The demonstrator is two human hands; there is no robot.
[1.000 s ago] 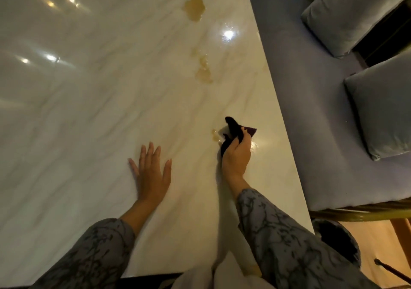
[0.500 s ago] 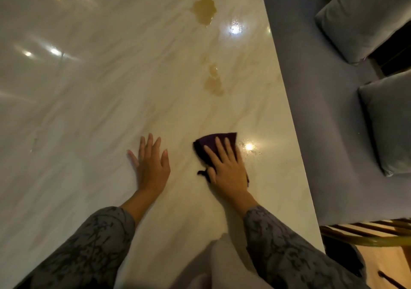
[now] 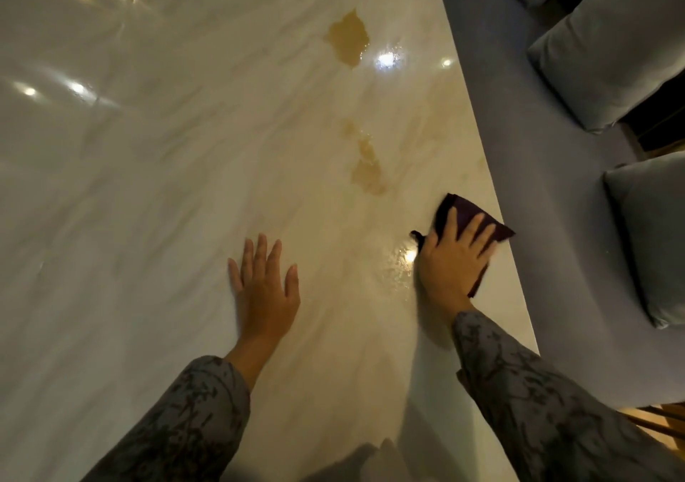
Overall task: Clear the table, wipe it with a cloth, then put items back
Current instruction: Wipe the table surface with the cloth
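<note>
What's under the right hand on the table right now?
A dark purple cloth, pressed flat on the glossy marble table by the right hand. Whether spill lies beneath it is hidden.

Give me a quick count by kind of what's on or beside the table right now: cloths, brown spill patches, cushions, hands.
Cloths: 1, the dark purple cloth under the right hand at the table edge.
Brown spill patches: 2, a large one farther off and a trailing cluster near the cloth.
Cushions: 2, far and near.
Hands: 2, counting the left hand flat on the table.
Total: 7.
</note>
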